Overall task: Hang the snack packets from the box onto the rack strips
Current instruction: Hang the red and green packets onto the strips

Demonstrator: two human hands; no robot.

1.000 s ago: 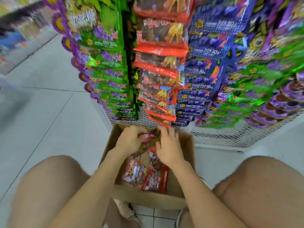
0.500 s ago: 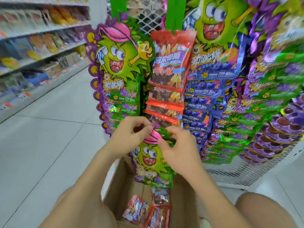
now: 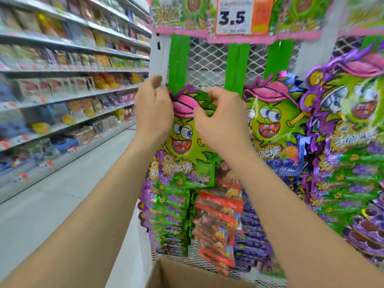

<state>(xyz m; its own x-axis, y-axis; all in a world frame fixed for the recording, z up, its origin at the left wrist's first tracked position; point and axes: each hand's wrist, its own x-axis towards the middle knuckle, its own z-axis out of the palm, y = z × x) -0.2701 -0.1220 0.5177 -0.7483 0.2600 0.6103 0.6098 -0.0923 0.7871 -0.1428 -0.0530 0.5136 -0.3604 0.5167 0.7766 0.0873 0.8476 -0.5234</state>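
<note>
While pinched by left hand (image 3: 153, 113) and right hand (image 3: 224, 121) fingers, glossy jagged foil packet (image 3: 187, 142) against flat green strip (image 3: 179, 63).

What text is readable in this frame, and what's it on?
"3.5": on the price sign at the top of the rack.
Small print under that number: blurred, unreadable.
Lettering on the green packet pinched by the left hand and right hand: blurred, unreadable.
Lettering on the hanging packets beside it: blurred, unreadable.
Shelf tags along the aisle: too small to read.
</note>
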